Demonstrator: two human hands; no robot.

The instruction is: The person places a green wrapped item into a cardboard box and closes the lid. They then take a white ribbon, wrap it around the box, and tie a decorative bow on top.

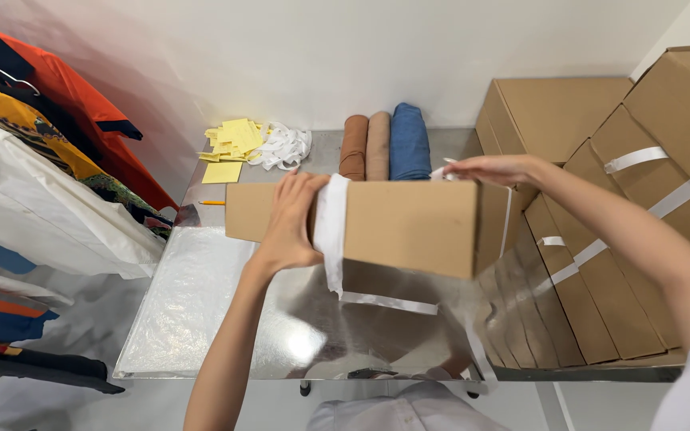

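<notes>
The cardboard box (393, 219) is held above the middle of the shiny tabletop (201, 311). A white strap (331, 227) already wraps its left part, its loose tail hanging, so tying looks unfinished. The left hand (289, 223) presses the strap against the near face, grip clasping both. The right hand (498, 169) lies flat, fingers extended, on the far top edge, grasping nothing. Strapped boxes (632, 239) are stacked along the right edge.

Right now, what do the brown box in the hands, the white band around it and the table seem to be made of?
The brown rectangular box looks like matte cardboard: flat tan faces, folded edges. The white flat band seems to be woven or plastic strapping; it hangs limp, but the weave cannot be seen. The shiny grey table appears to be polished steel, since it mirrors the box. The left hand presses the band.
</notes>
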